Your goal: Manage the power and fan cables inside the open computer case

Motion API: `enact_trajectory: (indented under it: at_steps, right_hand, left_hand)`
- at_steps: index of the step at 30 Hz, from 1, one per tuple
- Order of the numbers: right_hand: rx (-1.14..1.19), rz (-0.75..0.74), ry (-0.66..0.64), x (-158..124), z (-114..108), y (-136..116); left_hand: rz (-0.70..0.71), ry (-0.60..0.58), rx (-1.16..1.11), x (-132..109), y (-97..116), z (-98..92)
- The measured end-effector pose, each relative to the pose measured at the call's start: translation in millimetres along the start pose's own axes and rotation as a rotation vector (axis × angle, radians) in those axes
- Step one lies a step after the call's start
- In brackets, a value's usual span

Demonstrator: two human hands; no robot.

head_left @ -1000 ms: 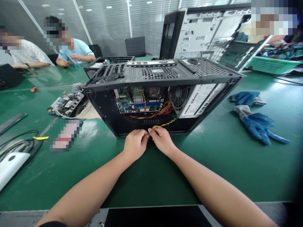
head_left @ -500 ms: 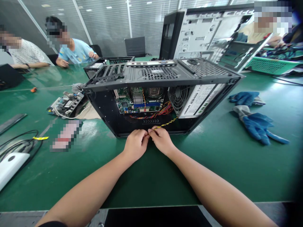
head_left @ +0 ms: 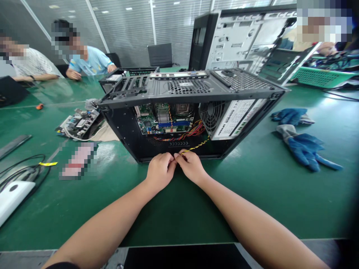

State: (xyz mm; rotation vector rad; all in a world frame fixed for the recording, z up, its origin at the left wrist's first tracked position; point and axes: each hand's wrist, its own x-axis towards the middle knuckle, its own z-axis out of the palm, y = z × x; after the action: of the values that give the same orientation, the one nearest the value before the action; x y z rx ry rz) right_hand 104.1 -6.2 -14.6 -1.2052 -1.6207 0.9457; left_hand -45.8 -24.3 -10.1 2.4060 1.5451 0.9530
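Note:
An open black computer case [head_left: 157, 96] lies on its side before me, its open face toward me. Inside are a green motherboard [head_left: 147, 125], a power supply [head_left: 231, 119] with its fan, and a bundle of coloured wires [head_left: 193, 130]. From the power supply a twisted yellow-and-black cable [head_left: 199, 145] runs down to my hands at the case's lower edge. My right hand [head_left: 192, 166] is closed in a pinch on this cable. Fingertip to fingertip with it, my left hand [head_left: 161, 170] is also closed at the cable's end; what lies between its fingers is hidden.
Blue work gloves [head_left: 304, 147] lie at right. To the left are a circuit-board assembly [head_left: 81, 123], a blurred-out flat object [head_left: 78, 160] and black cables [head_left: 42, 168]. Another case [head_left: 232, 37] and a green basket [head_left: 322, 76] stand behind. Several people sit around the table [head_left: 179, 213].
Almost nothing differs. My hands stay at the case's lower edge, with only a tiny shift of the fingers and cable to the left.

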Motion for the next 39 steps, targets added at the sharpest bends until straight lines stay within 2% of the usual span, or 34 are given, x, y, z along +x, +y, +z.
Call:
enact_trajectory:
  at_steps: [6,15,20,26,39]
  right_hand:
    - [0.043,0.076,0.012,-0.8,-0.6,-1.7]
    - [0.037,0.084,-0.015,-0.7,-1.2,-1.8]
    - [0.025,0.074,-0.019,0.0,-1.5,-0.7]
    - [0.018,-0.023,0.026,2.0,-1.1,3.1]
    - [0.008,-0.009,0.005,0.7,-1.0,0.5]
  left_hand:
    - [-0.010,-0.038,0.009,0.7,1.8,-1.8]
    - [-0.037,-0.107,0.030,2.4,2.9,-2.1]
    - [-0.026,-0.082,-0.008,0.9,1.3,-1.3]
    - [-0.001,-0.020,-0.066,-1.3,-0.8,1.0]
    - [-0.004,0.060,-0.119,-0.5,-3.2,2.8]
